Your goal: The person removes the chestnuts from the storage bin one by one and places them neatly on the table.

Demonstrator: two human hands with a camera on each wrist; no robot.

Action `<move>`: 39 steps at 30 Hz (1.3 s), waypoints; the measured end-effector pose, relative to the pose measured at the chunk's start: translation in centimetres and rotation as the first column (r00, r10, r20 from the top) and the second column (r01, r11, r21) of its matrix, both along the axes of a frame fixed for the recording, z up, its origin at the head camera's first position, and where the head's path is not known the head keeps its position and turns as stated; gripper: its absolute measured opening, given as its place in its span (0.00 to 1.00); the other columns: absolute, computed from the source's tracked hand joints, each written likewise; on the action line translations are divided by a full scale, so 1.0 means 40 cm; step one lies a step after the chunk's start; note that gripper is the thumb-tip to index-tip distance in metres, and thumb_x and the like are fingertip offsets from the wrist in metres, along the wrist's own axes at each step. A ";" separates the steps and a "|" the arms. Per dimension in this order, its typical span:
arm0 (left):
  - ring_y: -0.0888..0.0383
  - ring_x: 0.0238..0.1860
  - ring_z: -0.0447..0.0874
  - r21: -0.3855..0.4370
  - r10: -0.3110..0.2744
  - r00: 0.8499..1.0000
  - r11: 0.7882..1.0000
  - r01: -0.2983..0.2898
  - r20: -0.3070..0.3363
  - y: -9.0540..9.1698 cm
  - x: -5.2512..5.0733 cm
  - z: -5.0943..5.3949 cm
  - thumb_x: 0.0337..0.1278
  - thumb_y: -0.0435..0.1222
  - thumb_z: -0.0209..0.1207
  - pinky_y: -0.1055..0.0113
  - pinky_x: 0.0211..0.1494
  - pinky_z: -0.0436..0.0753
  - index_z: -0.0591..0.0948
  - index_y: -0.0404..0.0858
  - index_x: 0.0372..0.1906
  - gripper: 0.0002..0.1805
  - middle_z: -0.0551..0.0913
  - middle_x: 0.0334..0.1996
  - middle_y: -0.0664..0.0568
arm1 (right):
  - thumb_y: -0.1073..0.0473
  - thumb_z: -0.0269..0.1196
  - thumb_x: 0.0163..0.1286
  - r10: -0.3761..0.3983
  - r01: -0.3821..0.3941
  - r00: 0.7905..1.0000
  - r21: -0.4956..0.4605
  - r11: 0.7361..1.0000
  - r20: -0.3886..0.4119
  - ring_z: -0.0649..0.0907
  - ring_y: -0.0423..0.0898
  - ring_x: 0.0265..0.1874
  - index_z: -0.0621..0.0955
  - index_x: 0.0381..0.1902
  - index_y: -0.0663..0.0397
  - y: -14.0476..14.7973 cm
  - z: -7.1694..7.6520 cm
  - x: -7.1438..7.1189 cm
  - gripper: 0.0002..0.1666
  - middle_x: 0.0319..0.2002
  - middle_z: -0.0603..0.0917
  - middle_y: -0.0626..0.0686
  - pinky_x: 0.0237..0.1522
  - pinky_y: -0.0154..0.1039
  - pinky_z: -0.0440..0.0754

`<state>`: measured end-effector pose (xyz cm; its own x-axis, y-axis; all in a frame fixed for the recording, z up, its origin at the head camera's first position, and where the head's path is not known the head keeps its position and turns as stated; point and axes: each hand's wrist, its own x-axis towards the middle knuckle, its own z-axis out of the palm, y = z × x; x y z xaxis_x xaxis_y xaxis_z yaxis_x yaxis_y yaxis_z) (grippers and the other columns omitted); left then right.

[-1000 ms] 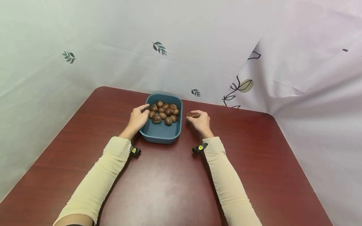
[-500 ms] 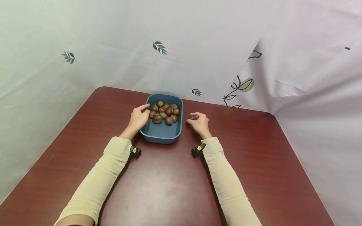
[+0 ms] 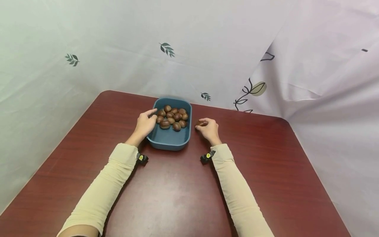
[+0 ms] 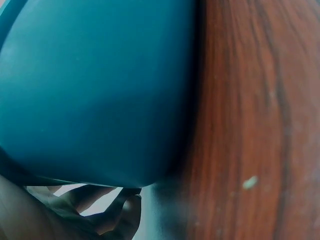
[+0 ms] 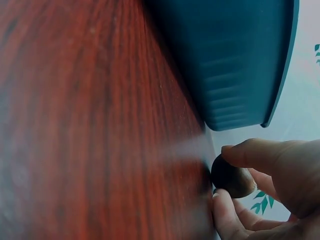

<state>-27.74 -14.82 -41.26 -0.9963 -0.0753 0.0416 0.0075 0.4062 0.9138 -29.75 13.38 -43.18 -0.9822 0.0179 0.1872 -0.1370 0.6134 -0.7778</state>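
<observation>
A blue container (image 3: 168, 136) holds several brown nuts (image 3: 170, 120) bunched in its far part. At its left wall, my left hand (image 3: 143, 125) grips the rim with thumb and fingers; the left wrist view has the hand (image 4: 55, 217) against the container's outer side (image 4: 95, 90), its grip partly hidden. Just right of the container, my right hand (image 3: 209, 129) pinches one brown nut (image 3: 200, 123). From the right wrist, that nut (image 5: 232, 178) shows dark and rounded between thumb and fingers of the hand (image 5: 280, 180), low at the table surface (image 5: 125, 125).
The dark red table (image 3: 171, 191) has rounded far corners. A pale curtain (image 3: 124, 39) with leaf prints hangs behind and beside it. The container's right wall (image 5: 230, 60) stands close to my right hand.
My right hand has shifted slightly left and toward me with the nut, then stayed nearly still over the last half second. My left hand keeps its place on the container.
</observation>
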 end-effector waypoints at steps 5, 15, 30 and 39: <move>0.47 0.64 0.68 -0.003 0.003 1.000 1.000 -0.003 0.001 0.000 -0.001 -0.002 0.70 0.37 0.46 0.53 0.55 0.65 0.71 0.41 0.72 0.27 0.68 0.71 0.43 | 0.63 0.73 0.58 0.002 -0.002 1.000 -0.009 1.000 -0.002 0.82 0.56 0.48 0.87 0.49 0.61 0.000 0.001 0.000 0.20 0.39 0.88 0.60 0.68 0.52 0.56; 0.47 0.60 0.69 -0.006 0.006 1.000 1.000 -0.006 0.004 -0.001 -0.002 -0.002 0.70 0.38 0.46 0.53 0.52 0.65 0.71 0.41 0.72 0.27 0.69 0.70 0.42 | 0.62 0.74 0.57 -0.019 0.019 1.000 -0.010 1.000 0.012 0.78 0.59 0.52 0.86 0.50 0.61 0.007 0.004 0.001 0.22 0.44 0.87 0.62 0.61 0.53 0.68; 0.46 0.58 0.69 0.017 -0.002 1.000 1.000 0.001 0.020 0.003 0.009 0.012 0.70 0.36 0.46 0.53 0.51 0.64 0.71 0.39 0.71 0.27 0.68 0.70 0.41 | 0.58 0.73 0.58 -0.009 0.006 0.998 0.062 0.998 0.054 0.80 0.58 0.52 0.85 0.52 0.59 0.014 0.023 0.006 0.24 0.49 0.86 0.61 0.59 0.53 0.72; 0.47 0.62 0.68 0.018 0.006 1.000 1.000 -0.007 0.019 0.001 0.004 0.005 0.69 0.36 0.46 0.54 0.53 0.65 0.71 0.40 0.71 0.27 0.68 0.71 0.42 | 0.57 0.70 0.62 0.034 -0.034 0.999 0.007 0.999 -0.022 0.81 0.56 0.53 0.82 0.58 0.55 -0.056 0.105 0.024 0.26 0.54 0.83 0.60 0.55 0.50 0.77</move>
